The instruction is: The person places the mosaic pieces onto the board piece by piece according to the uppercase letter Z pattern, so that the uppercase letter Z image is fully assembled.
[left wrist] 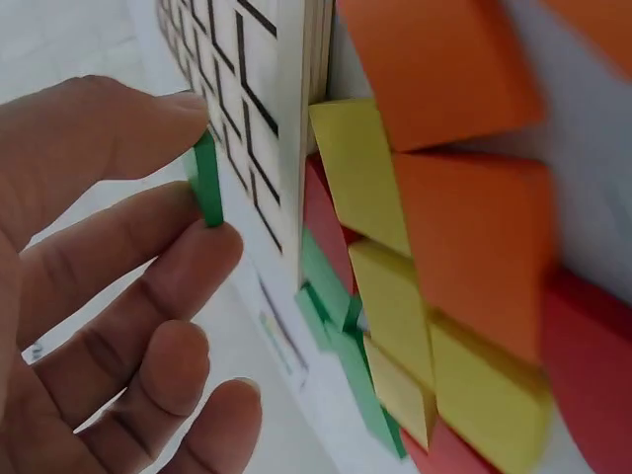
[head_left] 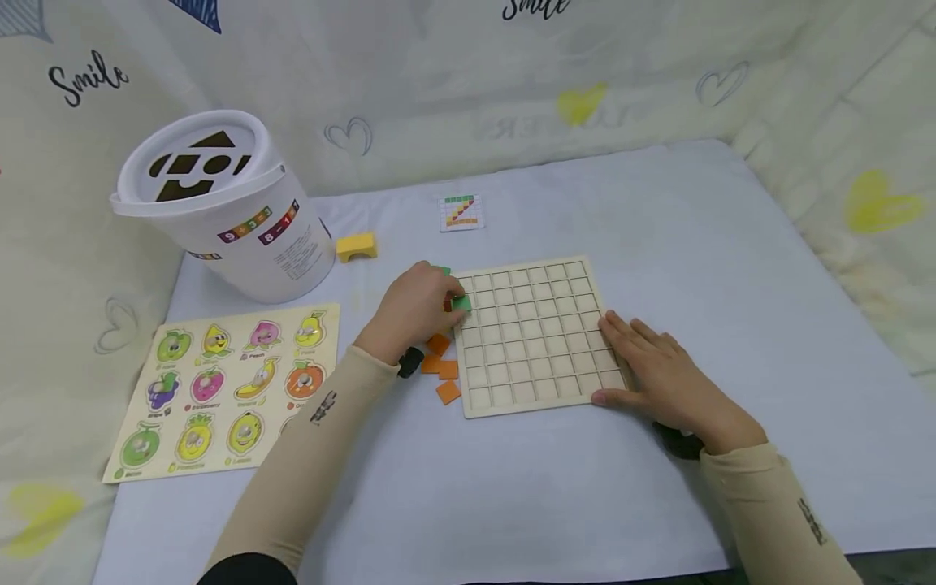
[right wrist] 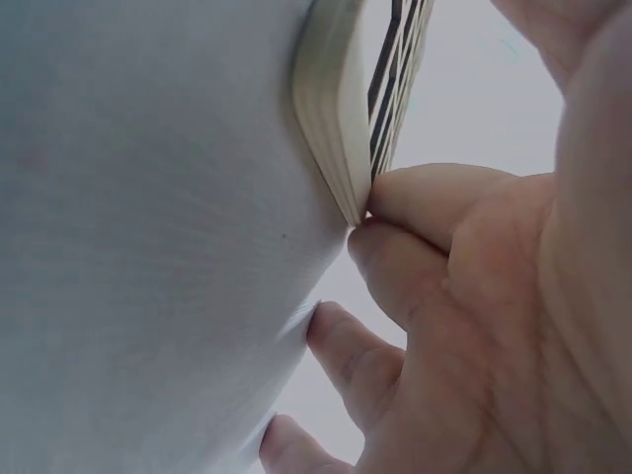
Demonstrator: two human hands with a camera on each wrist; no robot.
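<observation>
A pale wooden grid board (head_left: 537,337) lies flat on the white cloth. At its far left corner my left hand (head_left: 417,307) pinches a small green tile (left wrist: 207,180) between thumb and fingers, close over the board's edge. Loose orange tiles (head_left: 440,368) lie by the board's left side, and the left wrist view also shows yellow tiles (left wrist: 393,301), red tiles (left wrist: 595,360) and more green tiles (left wrist: 360,380) there. My right hand (head_left: 658,378) touches the board's right edge, its fingers fairly straight and some fingertips on the cloth.
Behind the board lies a small pattern card (head_left: 461,213). A white bucket (head_left: 256,244) with a shape-hole lid stands at the back left, next to a yellow arch block (head_left: 357,246). A fruit picture board (head_left: 219,325) lies at the left, partly under my left forearm.
</observation>
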